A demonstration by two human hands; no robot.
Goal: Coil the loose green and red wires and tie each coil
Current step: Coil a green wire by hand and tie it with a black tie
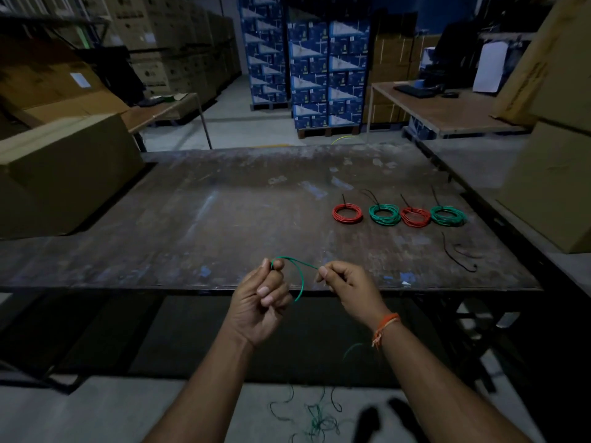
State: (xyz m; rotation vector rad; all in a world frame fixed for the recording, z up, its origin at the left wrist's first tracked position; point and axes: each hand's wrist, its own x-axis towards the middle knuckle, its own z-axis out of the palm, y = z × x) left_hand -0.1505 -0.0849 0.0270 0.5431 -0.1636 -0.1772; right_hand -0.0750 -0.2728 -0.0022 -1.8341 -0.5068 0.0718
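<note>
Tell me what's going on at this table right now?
A person stands at a worn work table starting a new coil. The left hand and right hand each pinch a green wire, with one loop formed between them; the rest trails down to a loose tangle on the floor. Four finished coils sit in a row on the table's right side, alternating red, green, red, green, each tied. A loose dark tie lies nearer the person.

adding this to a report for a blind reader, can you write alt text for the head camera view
Two bare hands, the left hand and the right hand, hold a loop of green wire over the near edge of a worn table. Four tied coils, alternating red and green, lie in a row at the right.
</note>
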